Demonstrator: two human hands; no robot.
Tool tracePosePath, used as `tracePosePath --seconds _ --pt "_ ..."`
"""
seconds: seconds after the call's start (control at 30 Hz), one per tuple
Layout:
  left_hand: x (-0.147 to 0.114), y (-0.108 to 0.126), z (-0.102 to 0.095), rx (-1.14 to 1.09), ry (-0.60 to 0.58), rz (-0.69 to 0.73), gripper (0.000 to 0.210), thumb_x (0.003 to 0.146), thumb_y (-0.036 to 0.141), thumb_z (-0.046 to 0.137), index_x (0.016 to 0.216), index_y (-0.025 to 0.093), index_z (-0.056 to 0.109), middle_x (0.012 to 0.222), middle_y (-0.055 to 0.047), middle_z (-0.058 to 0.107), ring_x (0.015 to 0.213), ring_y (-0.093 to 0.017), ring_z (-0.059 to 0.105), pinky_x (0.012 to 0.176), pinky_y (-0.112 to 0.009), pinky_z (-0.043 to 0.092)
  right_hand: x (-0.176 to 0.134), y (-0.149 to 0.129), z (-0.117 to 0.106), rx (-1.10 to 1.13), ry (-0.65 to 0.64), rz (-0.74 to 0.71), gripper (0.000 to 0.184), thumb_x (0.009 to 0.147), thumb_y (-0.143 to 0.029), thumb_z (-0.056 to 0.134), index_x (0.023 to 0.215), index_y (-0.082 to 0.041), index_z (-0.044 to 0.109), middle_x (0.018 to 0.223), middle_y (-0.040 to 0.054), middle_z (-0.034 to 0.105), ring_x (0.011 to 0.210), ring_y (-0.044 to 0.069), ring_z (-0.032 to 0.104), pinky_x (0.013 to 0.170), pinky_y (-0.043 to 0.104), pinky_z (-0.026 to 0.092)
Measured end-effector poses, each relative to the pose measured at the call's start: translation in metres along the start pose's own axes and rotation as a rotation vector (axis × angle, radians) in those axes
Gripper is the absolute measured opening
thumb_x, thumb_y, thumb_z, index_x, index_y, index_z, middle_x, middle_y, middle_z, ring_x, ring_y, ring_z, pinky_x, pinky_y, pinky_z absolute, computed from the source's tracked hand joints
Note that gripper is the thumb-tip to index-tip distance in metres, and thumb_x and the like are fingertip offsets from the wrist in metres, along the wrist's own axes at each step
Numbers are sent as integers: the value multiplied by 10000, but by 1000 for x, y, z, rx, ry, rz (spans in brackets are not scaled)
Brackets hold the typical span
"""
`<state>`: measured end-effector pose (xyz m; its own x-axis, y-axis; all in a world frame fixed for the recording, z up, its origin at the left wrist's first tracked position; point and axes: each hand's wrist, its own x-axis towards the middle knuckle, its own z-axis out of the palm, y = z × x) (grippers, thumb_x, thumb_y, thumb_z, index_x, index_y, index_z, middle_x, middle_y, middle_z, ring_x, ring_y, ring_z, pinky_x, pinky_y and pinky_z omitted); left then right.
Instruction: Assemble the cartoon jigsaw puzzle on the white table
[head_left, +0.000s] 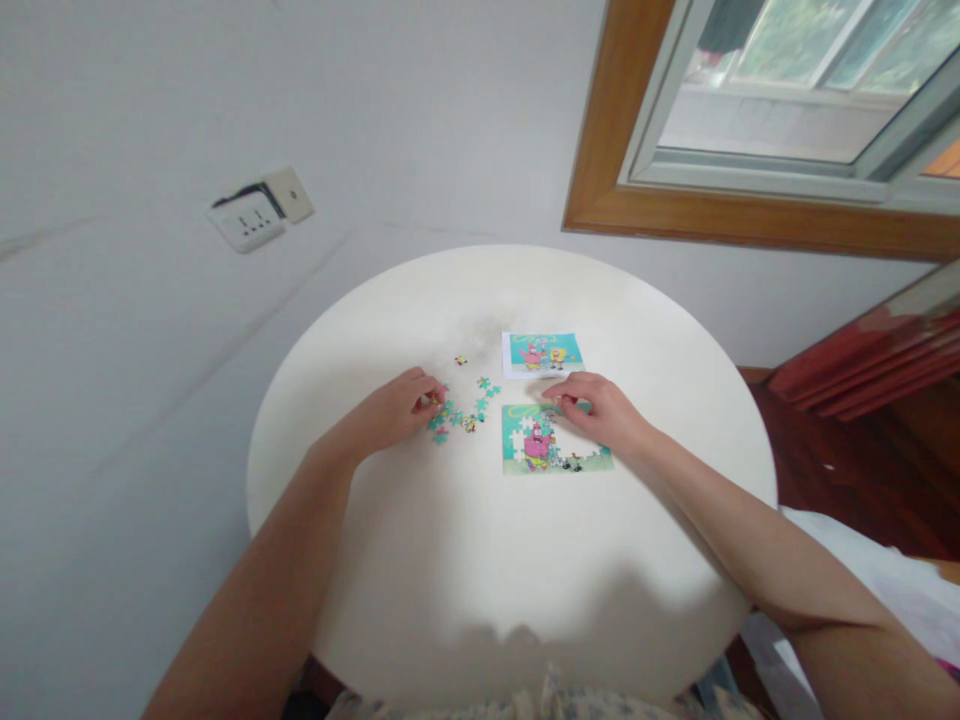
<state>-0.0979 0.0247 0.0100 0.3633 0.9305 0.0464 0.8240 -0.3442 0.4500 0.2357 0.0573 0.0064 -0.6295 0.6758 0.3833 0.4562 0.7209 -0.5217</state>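
A partly assembled jigsaw puzzle [537,448] lies flat on the white round table [435,560], with gaps at its left and right. My right hand [604,408] is over its upper edge, thumb and fingers bent close together; whatever they hold is too small to make out. Left of the puzzle is a loose cluster of puzzle pieces [455,418], mostly teal with some yellow and pink. At the cluster's left side my left hand [401,405] is closed, its fingertips pinched on what looks like a puzzle piece.
Behind the puzzle lies a reference picture [544,355] with the same cartoon figures. One stray piece [461,360] sits apart, farther back. A wall with a socket [251,218] and a wood-framed window [592,200] stands beyond the table. White cloth [862,570] hangs at the right.
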Motion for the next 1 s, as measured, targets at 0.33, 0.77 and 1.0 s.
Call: tracePosePath --seconds 0.33,0.77,1.0 --pt "-2 1 -4 -14 2 -43 301 839 405 463 936 168 621 949 -78 585 755 -182 592 742 -322 498 -1 -1 -1 7 1 9 267 838 -139 500 990 -167 717 794 63 661 722 163 595 725 317 475" --pt "-2 -4 -1 -43 -27 -33 275 794 377 536 941 169 641 976 -76 574 717 -167 591 714 -318 501 -1 1 0 2 -4 7 265 837 -132 507 996 -187 712 801 51 658 725 157 593 730 307 471" --pt "-1 -5 0 -14 -36 -28 278 793 353 510 947 157 633 966 -82 567 729 -176 594 712 -318 499 -1 0 0 -7 10 -5 263 839 -125 506 990 -169 716 779 53 653 717 156 591 728 306 471"
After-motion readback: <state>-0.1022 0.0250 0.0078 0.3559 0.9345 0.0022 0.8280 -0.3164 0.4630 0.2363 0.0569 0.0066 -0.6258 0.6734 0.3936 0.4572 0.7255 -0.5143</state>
